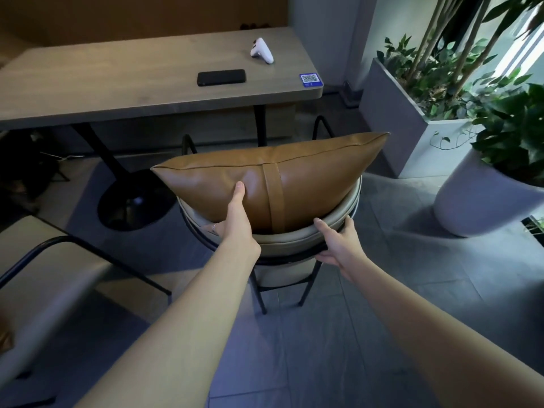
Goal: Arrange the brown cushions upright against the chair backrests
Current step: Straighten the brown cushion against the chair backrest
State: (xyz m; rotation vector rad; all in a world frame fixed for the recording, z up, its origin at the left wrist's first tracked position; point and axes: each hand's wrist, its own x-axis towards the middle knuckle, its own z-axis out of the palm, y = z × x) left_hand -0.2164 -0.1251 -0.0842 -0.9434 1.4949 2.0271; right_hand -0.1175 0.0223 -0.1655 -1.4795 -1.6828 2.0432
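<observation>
Brown leather cushion (294, 178) with a stitched strap down its middle is the main thing, a plump rectangular one standing on its long edge inside a round cream-padded chair (282, 245) with a thin black metal frame, its face leaning against the curved backrest and both pointed corners poking out past the sides, the right one tipped a bit higher. Left hand (235, 219) is pressed up against the cushion just left of that strap, thumb stretched up onto the leather and the other fingers curling down near the backrest rim with a ring showing, so it's more of a flat push than a real grab, though I can't tell how much the hidden fingers hold. Right hand (338, 245) is on the backrest rim itself, thumb on top of the padding and fingers wrapped round the outer edge by the black frame, gripping the chair and not the cushion. Just past the chair sits a long grey wooden table (88, 83) on a black pedestal base, with a black phone (221, 77) lying flat, a white game controller (261, 50) further back, and a blue QR code sticker (311, 79) at the near right corner. Bottom left there's part of another cream chair (53, 272) with the same black frame. Off to the right are a grey rectangular planter box (391, 113) and a round white plant pot (477, 201), both full of green leaves, all on a grey tiled floor (294, 348).
</observation>
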